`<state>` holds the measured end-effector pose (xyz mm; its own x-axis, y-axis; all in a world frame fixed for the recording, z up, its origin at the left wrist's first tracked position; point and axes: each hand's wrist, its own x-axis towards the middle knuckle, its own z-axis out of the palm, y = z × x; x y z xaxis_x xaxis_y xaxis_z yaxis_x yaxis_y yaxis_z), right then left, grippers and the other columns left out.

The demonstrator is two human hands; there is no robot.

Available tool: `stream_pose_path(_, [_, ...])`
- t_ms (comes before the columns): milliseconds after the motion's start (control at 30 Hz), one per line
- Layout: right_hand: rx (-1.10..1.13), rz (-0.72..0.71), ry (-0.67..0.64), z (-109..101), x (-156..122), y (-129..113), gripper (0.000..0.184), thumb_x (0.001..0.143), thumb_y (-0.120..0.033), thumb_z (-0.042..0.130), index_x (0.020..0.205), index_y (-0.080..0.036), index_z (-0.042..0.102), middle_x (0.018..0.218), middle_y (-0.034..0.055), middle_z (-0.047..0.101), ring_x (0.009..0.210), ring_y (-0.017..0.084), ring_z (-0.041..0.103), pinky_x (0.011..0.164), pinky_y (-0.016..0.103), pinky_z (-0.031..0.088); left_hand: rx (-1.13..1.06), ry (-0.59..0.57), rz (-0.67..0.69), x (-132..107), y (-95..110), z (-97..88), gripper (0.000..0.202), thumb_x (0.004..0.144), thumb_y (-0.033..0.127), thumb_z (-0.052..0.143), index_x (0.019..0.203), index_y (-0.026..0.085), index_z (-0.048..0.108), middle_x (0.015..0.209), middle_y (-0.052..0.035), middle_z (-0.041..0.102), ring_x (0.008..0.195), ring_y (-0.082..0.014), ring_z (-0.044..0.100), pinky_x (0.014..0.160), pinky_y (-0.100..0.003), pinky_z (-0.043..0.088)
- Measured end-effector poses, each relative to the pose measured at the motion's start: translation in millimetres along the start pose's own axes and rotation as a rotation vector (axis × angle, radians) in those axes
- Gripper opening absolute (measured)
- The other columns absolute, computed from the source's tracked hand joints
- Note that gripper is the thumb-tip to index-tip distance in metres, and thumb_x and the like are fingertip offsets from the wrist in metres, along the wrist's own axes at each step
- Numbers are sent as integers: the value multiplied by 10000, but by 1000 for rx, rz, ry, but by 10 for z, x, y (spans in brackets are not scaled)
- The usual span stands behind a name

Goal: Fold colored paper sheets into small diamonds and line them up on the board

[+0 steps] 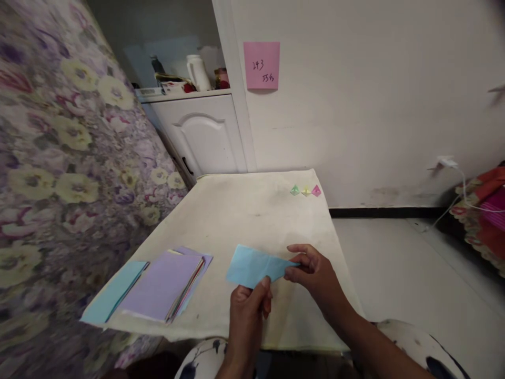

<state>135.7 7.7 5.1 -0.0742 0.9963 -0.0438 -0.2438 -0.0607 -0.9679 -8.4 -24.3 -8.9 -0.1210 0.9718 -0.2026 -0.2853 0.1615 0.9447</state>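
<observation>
A folded light blue paper (252,266) is held just above the cream table (236,210) near its front edge. My left hand (246,310) pinches the paper's lower edge with thumb and fingers closed. My right hand (313,268) pinches its right end between thumb and forefinger. Three small folded paper pieces, green (294,190), yellow (305,191) and pink (316,190), lie in a row at the table's far right corner.
A stack of coloured paper sheets (161,284), purple on top, lies at the front left beside a blue sheet (112,295). A floral-covered bed (59,173) runs along the left. A pink note (261,65) is stuck on the wall. A white cabinet (197,131) stands behind.
</observation>
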Motion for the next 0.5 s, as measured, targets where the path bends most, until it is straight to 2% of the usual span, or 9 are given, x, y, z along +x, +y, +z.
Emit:
stream_pose_path(200, [61, 70, -37, -56, 23, -30, 326, 618, -260, 727, 903, -189, 586, 638, -28, 654, 580, 142, 630, 588, 271, 477, -29, 2, 3, 5, 10, 13, 363, 713, 338, 640, 446, 160, 471, 394, 46, 415, 413, -63, 324, 434, -206, 239])
stream_pose_path(333, [21, 123, -89, -86, 31, -42, 199, 671, -293, 691, 810, -171, 618, 683, 4, 663, 615, 136, 632, 557, 236, 470, 47, 33, 14, 14, -9, -11, 334, 730, 342, 637, 489, 156, 499, 397, 47, 436, 409, -63, 334, 430, -203, 242])
stream_pose_path(500, [-1, 168, -139, -81, 13, -8, 178, 709, -313, 663, 793, -161, 620, 661, 2, 650, 594, 123, 624, 546, 224, 479, 136, 52, 32, 13, -32, -19, 321, 738, 358, 636, 523, 153, 514, 378, 52, 439, 385, -59, 332, 423, -206, 238])
